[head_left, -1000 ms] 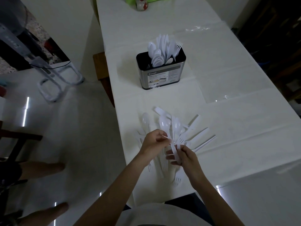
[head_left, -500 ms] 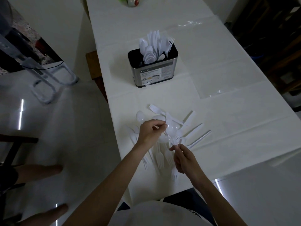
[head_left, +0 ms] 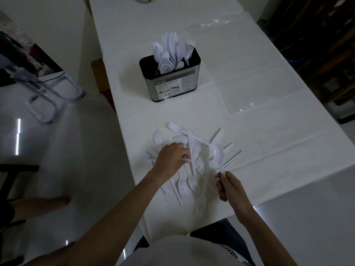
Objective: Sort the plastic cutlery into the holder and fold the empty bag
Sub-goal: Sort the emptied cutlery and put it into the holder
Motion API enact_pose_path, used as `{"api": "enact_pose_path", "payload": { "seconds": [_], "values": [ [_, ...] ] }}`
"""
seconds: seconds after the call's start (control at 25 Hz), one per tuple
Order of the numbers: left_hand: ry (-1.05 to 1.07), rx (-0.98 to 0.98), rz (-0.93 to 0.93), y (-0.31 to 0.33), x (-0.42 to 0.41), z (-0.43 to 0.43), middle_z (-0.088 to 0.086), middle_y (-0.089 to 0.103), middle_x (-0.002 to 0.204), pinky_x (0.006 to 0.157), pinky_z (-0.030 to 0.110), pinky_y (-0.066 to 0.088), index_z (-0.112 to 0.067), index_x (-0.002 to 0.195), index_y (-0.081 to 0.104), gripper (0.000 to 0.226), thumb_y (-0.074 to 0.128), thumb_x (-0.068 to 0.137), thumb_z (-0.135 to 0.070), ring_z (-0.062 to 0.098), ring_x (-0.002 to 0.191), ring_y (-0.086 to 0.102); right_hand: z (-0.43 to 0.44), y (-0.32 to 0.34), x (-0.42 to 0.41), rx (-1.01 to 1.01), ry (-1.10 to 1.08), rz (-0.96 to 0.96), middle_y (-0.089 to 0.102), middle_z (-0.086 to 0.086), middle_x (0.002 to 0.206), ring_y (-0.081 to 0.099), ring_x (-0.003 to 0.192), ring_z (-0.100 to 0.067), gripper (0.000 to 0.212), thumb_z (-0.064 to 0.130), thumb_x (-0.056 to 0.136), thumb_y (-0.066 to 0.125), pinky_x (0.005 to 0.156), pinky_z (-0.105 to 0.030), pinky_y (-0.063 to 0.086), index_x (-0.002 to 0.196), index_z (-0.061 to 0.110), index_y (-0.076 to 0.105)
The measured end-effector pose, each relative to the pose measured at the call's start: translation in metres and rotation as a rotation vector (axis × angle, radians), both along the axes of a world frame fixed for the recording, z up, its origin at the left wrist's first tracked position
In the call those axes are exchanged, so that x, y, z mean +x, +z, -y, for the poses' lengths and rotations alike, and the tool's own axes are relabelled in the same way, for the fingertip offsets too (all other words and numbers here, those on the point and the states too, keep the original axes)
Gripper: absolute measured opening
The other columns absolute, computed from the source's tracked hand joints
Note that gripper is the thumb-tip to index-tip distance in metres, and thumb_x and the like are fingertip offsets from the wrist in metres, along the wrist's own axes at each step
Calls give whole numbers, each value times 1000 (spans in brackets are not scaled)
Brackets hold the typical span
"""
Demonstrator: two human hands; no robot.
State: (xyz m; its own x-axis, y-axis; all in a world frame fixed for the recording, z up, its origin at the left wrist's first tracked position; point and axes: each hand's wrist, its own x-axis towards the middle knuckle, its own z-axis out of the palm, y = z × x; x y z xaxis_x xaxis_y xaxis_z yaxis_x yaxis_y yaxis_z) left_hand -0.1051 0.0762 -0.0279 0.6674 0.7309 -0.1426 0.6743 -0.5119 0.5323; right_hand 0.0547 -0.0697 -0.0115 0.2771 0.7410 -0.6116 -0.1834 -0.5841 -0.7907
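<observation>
Right hand (head_left: 229, 186): pinching a white spoon (head_left: 218, 153) by its handle end, bowl raised.
Left hand (head_left: 171, 160): fingers curled low on the loose cutlery pile (head_left: 189, 166), seemingly gripping a handle; cannot tell which.
Holder (head_left: 172, 81): upright farther up the table (head_left: 259, 143), part-filled.
Advice: carry the spoon handle-down into the spoon side.
Empty bag (head_left: 249, 100): clear, flat, right of holder.
Label: "Kassa"; smaller print unreadable.

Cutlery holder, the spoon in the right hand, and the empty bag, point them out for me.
cutlery holder (head_left: 173, 87): head view, labelled front wall.
spoon (head_left: 218, 153): head view, bowl, raised above the pile.
empty bag (head_left: 249, 98): head view, flat clear plastic right of the holder.
</observation>
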Motion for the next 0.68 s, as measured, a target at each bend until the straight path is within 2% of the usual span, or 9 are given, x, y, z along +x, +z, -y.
{"api": "enact_pose_path", "payload": {
  "seconds": [0.04,0.16,0.24,0.32,0.36,0.44,0.56,0.6,0.68],
  "values": [
    [81,-47,74,4,3,-4,3,65,84,66,30,48,-13,84,71,11,68,82,-24,11,75,59,-2,0,-1,15,5,14,42,-2,60,36,49,-10,27,17,102,34,43,-19,31,91,3,54],
    [417,-235,409,28,13,-17,-3,64,74,58,9,42,-8,82,69,7,64,86,-11,-4,59,55,-13,1,-6,37,37,48,59,-8,70,56,55,-11,29,17,101,35,49,-21,45,90,0,55],
    [637,-438,575,44,18,-24,-4,61,71,56,11,45,-9,82,68,7,63,86,-9,-1,51,56,-28,4,-13,68,66,28,68,-10,83,67,68,-15,31,19,101,35,60,-26,54,94,-3,56],
    [731,-624,645,51,19,-27,-1,63,73,56,19,51,-12,79,67,10,64,84,-5,9,51,63,-44,10,-21,109,107,-36,72,-10,88,71,77,-21,31,21,101,36,69,-30,57,99,-2,57],
    [730,-643,621,50,18,-27,-1,65,73,55,20,51,-14,76,67,12,65,83,-4,11,52,64,-51,13,-25,122,123,-86,72,-9,88,71,77,-23,31,22,101,37,70,-32,58,99,-1,58],
    [691,-591,501,45,13,-24,-3,66,70,54,16,46,-18,73,65,13,70,80,-8,8,53,63,-60,17,-32,111,131,-167,68,-8,80,66,65,-22,30,22,101,38,58,-28,54,97,-1,57],
    [651,-451,390,32,1,-17,-13,63,70,60,8,44,-19,77,68,5,72,79,-18,-5,57,56,-56,13,-34,19,110,-188,46,-4,63,39,44,-9,27,25,101,38,42,-19,30,96,6,56],
    [650,-396,351,26,-6,-13,-14,62,73,63,12,45,-20,82,68,3,70,81,-23,-4,62,56,-51,10,-33,-8,103,-196,39,-3,61,32,43,-8,26,26,101,38,41,-19,25,94,8,56],
    [585,-271,173,13,-22,-4,-9,60,88,70,24,47,-22,97,67,15,66,84,-30,4,77,57,-40,5,-30,-38,88,-205,38,-3,60,31,42,-8,26,27,100,40,40,-19,23,93,8,56]
  ]
}}
